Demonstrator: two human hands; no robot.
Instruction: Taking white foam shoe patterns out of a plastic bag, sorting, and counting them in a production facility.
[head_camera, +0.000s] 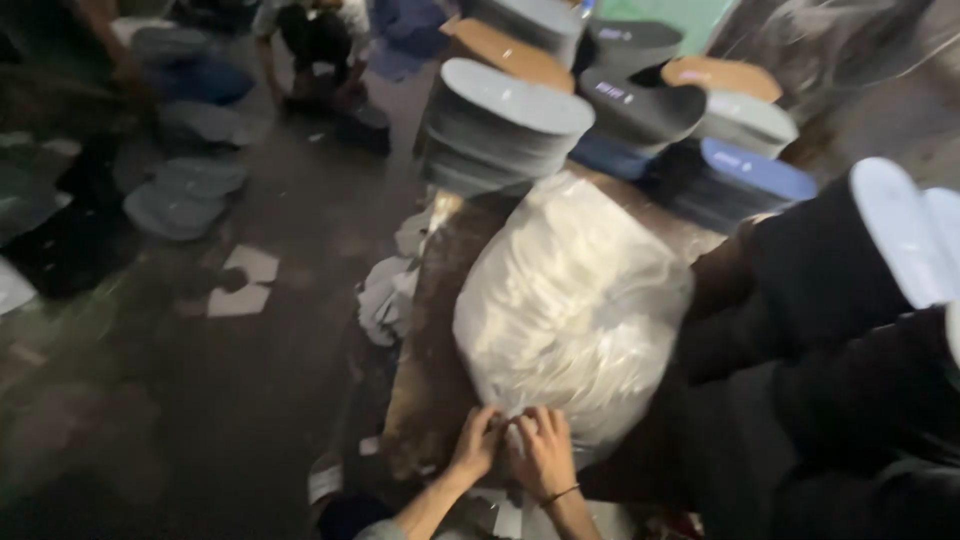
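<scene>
Both hands work at the near end of a bulging clear plastic bag that lies on a brown worktop. The left hand has its fingers curled into the gathered plastic at the bag's near edge, its grip pinching a fold of the film. The right hand, just beside it and touching it, is bunched on the same gathered edge, its grip also pressed together on the plastic; a thin band sits on that wrist. The picture is blurred, so the exact finger placement cannot be told.

The bag is pale and stuffed full, and it fills the middle of the scene, running from the hands toward the far side. Beyond it, at the far end of the worktop, stands a stack of grey shoe soles, with darker soles and a blue-topped stack to its right. On the right, dark stacks carry pale soles at their top.

On the dark floor to the left lie white paper scraps and more grey soles. At the far side another person crouches over the floor.
</scene>
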